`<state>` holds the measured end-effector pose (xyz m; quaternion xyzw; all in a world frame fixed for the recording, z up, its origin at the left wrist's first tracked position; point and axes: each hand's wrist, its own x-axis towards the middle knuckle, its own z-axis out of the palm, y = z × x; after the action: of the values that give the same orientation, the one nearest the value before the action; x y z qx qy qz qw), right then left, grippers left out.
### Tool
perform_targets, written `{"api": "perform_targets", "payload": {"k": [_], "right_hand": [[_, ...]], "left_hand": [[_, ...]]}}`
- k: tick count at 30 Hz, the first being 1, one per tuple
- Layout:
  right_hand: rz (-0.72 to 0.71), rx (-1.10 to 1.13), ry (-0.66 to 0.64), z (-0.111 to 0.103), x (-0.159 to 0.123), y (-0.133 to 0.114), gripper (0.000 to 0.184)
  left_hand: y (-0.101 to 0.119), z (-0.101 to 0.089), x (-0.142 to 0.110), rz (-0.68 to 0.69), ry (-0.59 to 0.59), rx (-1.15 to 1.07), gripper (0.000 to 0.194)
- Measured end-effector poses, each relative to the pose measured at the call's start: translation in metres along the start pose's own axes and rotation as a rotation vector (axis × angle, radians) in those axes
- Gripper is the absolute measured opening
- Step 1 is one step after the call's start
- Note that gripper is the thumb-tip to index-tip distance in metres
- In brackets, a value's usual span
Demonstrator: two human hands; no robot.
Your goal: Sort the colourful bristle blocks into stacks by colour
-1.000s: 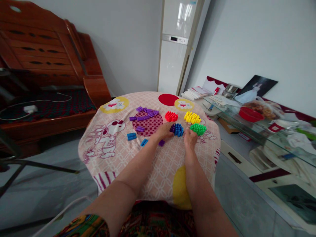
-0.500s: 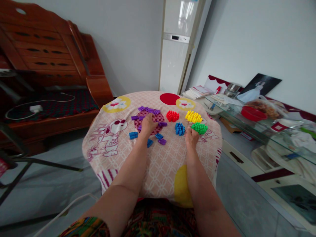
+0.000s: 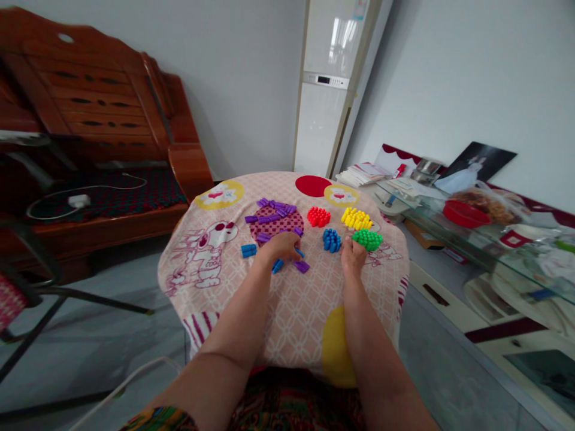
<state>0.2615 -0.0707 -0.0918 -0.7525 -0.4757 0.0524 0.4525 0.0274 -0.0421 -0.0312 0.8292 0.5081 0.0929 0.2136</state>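
Note:
My left hand (image 3: 282,244) is over the left half of the table, its fingers closed on a small blue plastic piece (image 3: 299,254). Close by lie another blue piece (image 3: 277,266), a purple piece (image 3: 302,266) and, left of the wrist, a blue pair (image 3: 248,251). Several purple pieces (image 3: 268,219) are scattered beyond the hand. My right hand (image 3: 353,256) rests on the cloth with its fingers curled; whether anything is inside is hidden. It sits between a tight blue cluster (image 3: 331,240) and a green cluster (image 3: 367,239). Red (image 3: 318,216) and yellow (image 3: 356,218) clusters stand farther back.
A patterned cloth (image 3: 291,317) covers the round table. To the right runs a glass-topped cabinet (image 3: 453,224) holding papers, a red bowl (image 3: 466,214) and bags. A wooden bench (image 3: 103,114) stands at the left, and a tall white cabinet-like unit (image 3: 321,120) is behind the table.
My left hand has moved nearer to me and slightly right, from the purple pieces to a blue piece. My right hand stays by the green cluster. The view has shifted slightly.

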Motion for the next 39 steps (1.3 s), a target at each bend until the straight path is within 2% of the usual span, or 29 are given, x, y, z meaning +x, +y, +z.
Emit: {"api": "perform_targets", "payload": {"k": [2, 4, 6, 8, 12, 15, 20, 29, 33, 36, 39], "right_hand": [[-0.009, -0.015, 0.006, 0.0, 0.0, 0.001, 0.05], [-0.015, -0.032, 0.003, 0.0, 0.001, 0.001, 0.049], [-0.019, -0.037, -0.001, 0.0, 0.001, 0.001, 0.048], [-0.024, -0.03, 0.007, 0.001, 0.0, 0.001, 0.048], [-0.044, -0.029, 0.027, 0.002, 0.0, 0.003, 0.049], [-0.06, -0.035, 0.03, 0.003, 0.001, 0.004, 0.05], [-0.074, -0.034, 0.028, 0.003, 0.002, 0.005, 0.05], [-0.055, -0.032, 0.015, 0.002, 0.002, 0.005, 0.05], [-0.03, -0.026, 0.005, 0.001, 0.001, 0.003, 0.048], [-0.002, -0.039, -0.003, 0.0, 0.001, 0.001, 0.048], [0.004, -0.037, -0.008, 0.0, 0.001, 0.0, 0.048]], "left_hand": [[0.005, 0.0, 0.002, 0.008, 0.072, -0.049, 0.014], [0.01, 0.003, 0.006, -0.006, 0.21, -0.119, 0.013], [0.018, 0.01, 0.013, -0.039, 0.343, -0.201, 0.015], [0.027, 0.021, 0.021, -0.058, 0.401, -0.269, 0.017], [0.045, 0.043, 0.038, -0.053, 0.435, -0.269, 0.021], [0.05, 0.051, 0.044, -0.051, 0.431, -0.264, 0.028], [0.047, 0.054, 0.044, -0.034, 0.341, -0.33, 0.041], [0.051, 0.056, 0.046, -0.054, 0.343, -0.335, 0.04], [0.042, 0.046, 0.037, -0.06, 0.374, -0.292, 0.041], [0.021, 0.022, 0.016, -0.06, 0.374, -0.178, 0.035], [-0.003, -0.005, -0.015, -0.079, 0.318, -0.014, 0.026]]}}
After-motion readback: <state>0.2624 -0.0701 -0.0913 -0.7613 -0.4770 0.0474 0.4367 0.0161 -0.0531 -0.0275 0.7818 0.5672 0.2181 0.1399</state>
